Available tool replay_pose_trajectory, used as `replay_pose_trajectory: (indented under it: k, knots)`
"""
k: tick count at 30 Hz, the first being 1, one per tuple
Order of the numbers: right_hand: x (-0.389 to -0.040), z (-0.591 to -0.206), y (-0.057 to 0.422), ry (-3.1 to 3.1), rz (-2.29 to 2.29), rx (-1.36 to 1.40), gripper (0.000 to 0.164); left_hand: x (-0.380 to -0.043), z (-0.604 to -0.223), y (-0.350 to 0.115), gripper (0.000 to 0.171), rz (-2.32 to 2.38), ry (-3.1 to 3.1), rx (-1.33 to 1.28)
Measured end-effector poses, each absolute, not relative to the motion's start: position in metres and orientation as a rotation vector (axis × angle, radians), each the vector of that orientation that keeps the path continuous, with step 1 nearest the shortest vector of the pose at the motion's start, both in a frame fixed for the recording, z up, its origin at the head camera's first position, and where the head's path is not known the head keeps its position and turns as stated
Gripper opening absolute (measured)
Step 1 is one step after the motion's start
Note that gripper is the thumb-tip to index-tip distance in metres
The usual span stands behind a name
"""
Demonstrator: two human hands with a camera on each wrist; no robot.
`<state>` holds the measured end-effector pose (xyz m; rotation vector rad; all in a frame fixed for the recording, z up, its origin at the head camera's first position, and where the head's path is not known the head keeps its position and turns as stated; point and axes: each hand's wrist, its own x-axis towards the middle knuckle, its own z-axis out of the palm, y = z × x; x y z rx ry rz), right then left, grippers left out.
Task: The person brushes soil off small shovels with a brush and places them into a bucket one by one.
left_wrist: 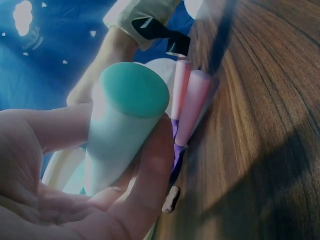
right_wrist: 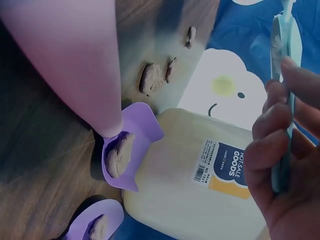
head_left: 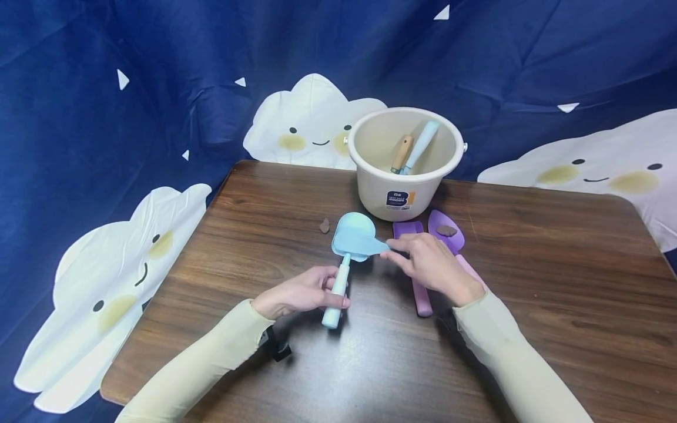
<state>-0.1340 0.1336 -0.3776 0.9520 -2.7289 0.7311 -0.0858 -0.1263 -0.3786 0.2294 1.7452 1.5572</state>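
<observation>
My left hand (head_left: pixel 304 289) grips the pale blue handle of a toy shovel (head_left: pixel 353 220), whose rounded head points away from me. In the left wrist view, fingers wrap the handle (left_wrist: pixel 117 135) near its green end. My right hand (head_left: pixel 425 258) pinches the narrow end of a flat light blue piece (head_left: pixel 359 242), which overlaps the shovel head. The right wrist view shows this piece (right_wrist: pixel 282 172) edge-on, between fingers and thumb. Below and beside the right hand lie a purple square-headed shovel (head_left: pixel 422 298) and a purple pointed shovel (head_left: pixel 433 218), both with pink handles.
A cream bucket (head_left: pixel 378 194) stands at the table's back, with a wooden-handled tool (head_left: pixel 402 154) and a light blue handle (head_left: pixel 423 144) inside. Brown lumps (right_wrist: pixel 151 79) lie on the wooden table (head_left: pixel 254 235); another lump (right_wrist: pixel 120 156) sits in a purple shovel. A blue cloud-patterned cloth hangs behind.
</observation>
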Motion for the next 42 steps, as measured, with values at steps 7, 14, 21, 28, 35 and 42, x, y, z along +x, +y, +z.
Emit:
replay_pose_trajectory:
  k: [7, 14, 21, 28, 35, 42]
  knots:
    - [-0.141, -0.381, 0.137, -2.621, 0.632, 0.882, 0.029, -0.085, -0.378, -0.128, 0.025, 1.542, 1.760, 0.237]
    - [-0.145, -0.382, 0.141, -2.507, 0.632, 0.821, 0.020, -0.085, -0.376, -0.130, 0.024, 1.484, 1.822, 0.286]
    - [-0.147, -0.382, 0.141, -2.463, 0.642, 0.780, 0.013, -0.086, -0.376, -0.130, 0.028, 1.519, 1.772, 0.267]
    - [-0.148, -0.379, 0.140, -2.474, 0.716, 0.702, 0.026, -0.089, -0.377, -0.129, 0.028, 1.544, 1.821, 0.223]
    - [-0.148, -0.377, 0.144, -2.485, 0.830, 0.612, 0.022, -0.097, -0.383, -0.131, 0.038, 1.592, 1.870, 0.082]
    - [-0.148, -0.377, 0.147, -2.463, 0.880, 0.593, 0.024, -0.103, -0.390, -0.130, 0.026, 1.688, 1.902, 0.071]
